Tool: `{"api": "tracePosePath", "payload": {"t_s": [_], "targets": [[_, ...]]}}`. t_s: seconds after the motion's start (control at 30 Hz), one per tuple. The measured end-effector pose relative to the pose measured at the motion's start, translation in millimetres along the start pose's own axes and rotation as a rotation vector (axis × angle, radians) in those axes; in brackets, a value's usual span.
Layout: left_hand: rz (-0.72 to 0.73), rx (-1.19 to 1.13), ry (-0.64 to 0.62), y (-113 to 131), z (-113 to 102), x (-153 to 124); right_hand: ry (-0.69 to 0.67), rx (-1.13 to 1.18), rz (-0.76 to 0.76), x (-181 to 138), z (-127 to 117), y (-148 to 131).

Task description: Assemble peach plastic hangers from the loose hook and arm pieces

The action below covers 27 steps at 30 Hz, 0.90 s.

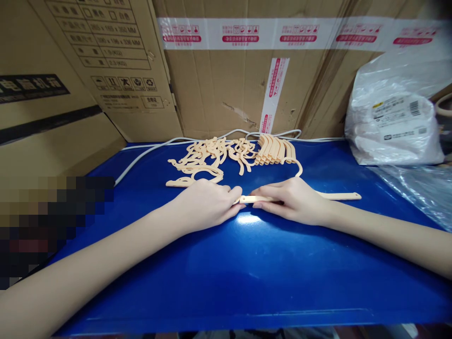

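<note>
At frame centre, the right hand [294,200] holds a cream strip [259,199] in its fingers; the left hand's [208,202] fingers pinch its left end.

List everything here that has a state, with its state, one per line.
Cream piece: held between both hands
Left hand: fingers closed at its end
Right hand: fingers closed around it
Curved cream strips: lined up together
Smaller cream pieces: loosely heaped
White cable: loosely trailing
Plastic bag: crumpled
Cardboard: taped
</note>
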State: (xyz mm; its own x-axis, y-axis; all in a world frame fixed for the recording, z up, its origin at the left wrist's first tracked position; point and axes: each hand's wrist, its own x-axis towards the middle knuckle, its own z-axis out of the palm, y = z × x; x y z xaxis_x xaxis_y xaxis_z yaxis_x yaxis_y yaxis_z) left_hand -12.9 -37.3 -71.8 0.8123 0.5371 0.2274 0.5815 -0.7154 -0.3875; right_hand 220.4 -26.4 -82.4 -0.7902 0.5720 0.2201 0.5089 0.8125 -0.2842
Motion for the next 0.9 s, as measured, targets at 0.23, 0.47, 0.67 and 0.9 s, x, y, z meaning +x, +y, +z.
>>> {"api": "tracePosePath", "payload": {"t_s": [0.23,0.47,0.67,0.9], "targets": [[-0.014,-0.059,-0.024,2.4,-0.7,1.0,-0.01,0.004,0.016,0.3,-1.4,-2.1],[-0.02,-0.077,-0.031,4.1,-0.3,-0.6,0.01,-0.007,0.009,0.0,1.7,-0.3],[-0.001,-0.06,-0.009,1.8,0.4,-2.8,-0.009,0.011,-0.006,0.4,1.5,-1.0],[0.14,-0.059,0.117,-2.7,0.0,-3.4,-0.022,0.006,-0.096,-2.8,-1.7,-2.1]]}}
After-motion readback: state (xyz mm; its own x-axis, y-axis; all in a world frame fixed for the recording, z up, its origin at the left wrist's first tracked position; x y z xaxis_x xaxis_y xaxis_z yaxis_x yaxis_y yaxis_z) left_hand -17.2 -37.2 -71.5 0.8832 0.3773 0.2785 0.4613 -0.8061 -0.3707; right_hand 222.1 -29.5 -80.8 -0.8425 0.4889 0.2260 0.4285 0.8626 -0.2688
